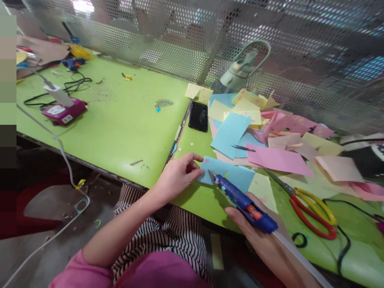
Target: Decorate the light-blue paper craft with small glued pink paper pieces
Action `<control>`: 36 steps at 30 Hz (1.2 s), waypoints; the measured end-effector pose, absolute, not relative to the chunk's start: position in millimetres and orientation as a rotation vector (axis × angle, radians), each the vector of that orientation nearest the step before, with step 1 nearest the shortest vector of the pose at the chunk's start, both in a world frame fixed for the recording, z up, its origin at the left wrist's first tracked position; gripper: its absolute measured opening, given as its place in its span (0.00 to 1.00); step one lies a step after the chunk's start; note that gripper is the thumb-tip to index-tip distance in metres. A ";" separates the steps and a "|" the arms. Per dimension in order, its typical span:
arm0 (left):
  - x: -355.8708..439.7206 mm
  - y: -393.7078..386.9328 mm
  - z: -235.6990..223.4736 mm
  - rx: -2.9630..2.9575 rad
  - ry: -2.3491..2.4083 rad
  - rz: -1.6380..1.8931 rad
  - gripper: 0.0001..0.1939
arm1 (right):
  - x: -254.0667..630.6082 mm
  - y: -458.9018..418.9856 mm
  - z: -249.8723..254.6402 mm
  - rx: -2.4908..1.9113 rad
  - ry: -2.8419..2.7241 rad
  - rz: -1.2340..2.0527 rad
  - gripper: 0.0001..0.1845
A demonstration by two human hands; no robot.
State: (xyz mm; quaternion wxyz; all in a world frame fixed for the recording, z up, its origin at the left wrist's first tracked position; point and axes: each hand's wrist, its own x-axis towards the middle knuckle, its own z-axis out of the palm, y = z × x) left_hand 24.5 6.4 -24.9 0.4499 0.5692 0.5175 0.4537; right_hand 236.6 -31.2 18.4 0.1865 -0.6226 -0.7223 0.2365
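Note:
My right hand (255, 218) is wrapped round a blue hot glue gun (246, 204), with a pale glue stick coming out of its back end. Its nozzle points at a blue sheet of paper (237, 173) lying near the table's front edge. At that sheet's left end, my left hand (183, 174) pinches the paper between thumb and fingers. A pink sheet (279, 159) lies just beyond, with dark tweezers (243, 148) resting across its left edge. Scissors (312, 212) with red and yellow handles lie right of the glue gun.
A black phone (198, 116) lies beyond my left hand. Loose coloured papers (231, 134) and a green-lidded bottle (237, 74) stand towards the perforated metal screen (168, 44). A purple power adapter (64, 112) with cables sits at the left. A seam divides the green tabletop (120, 120).

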 end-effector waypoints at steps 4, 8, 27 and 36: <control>24.4 6.6 -24.9 1.385 1.280 1.121 0.11 | 253.5 -40.3 23.6 -1.781 -1.995 0.599 0.20; 24.5 5.5 -24.7 1.378 1.275 1.115 0.12 | 291.8 -31.6 42.2 -1.874 -1.907 0.242 0.19; 22.1 1.3 -33.5 1.370 1.459 1.090 0.19 | 448.2 36.8 44.0 -1.991 -2.230 0.122 0.19; 23.9 -3.2 -30.9 1.464 1.393 0.976 0.21 | 363.0 12.5 25.7 -1.522 -2.441 0.367 0.14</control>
